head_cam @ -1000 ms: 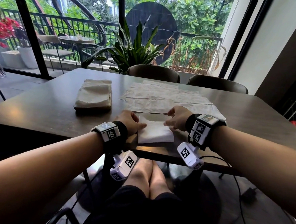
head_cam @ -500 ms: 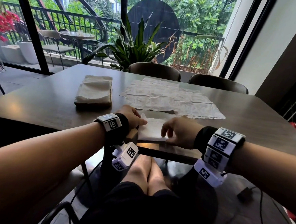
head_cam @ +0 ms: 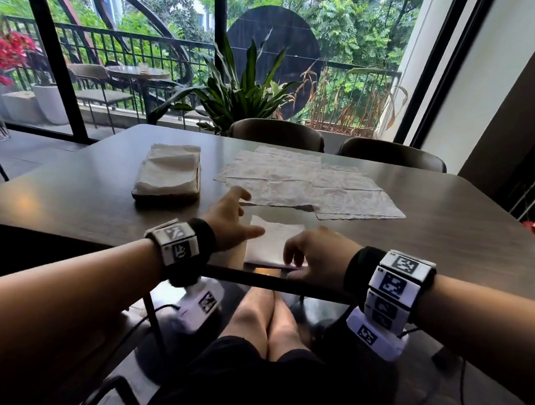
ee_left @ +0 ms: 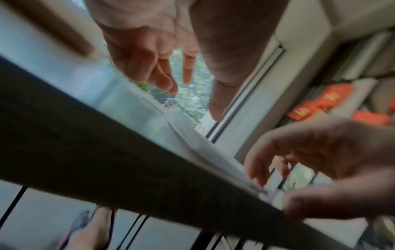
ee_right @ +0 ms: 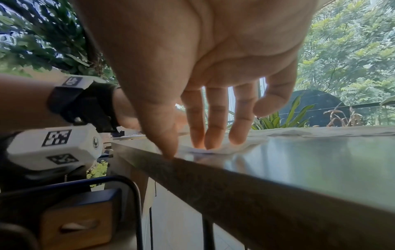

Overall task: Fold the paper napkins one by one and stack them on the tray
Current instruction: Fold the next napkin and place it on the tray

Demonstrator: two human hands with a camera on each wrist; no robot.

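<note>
Under the right hand's (head_cam: 316,252) straight fingers (ee_right: 215,118) lies the napkin (head_cam: 273,243); left hand (head_cam: 227,225) spread beside it.

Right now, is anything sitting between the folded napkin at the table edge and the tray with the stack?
Nothing visible blocks it. The folded napkin lies near the table edge, the tray farther back to its left, with bare table between. The left hand hovers beside that path; the unfolded napkins lie to the right.
</note>
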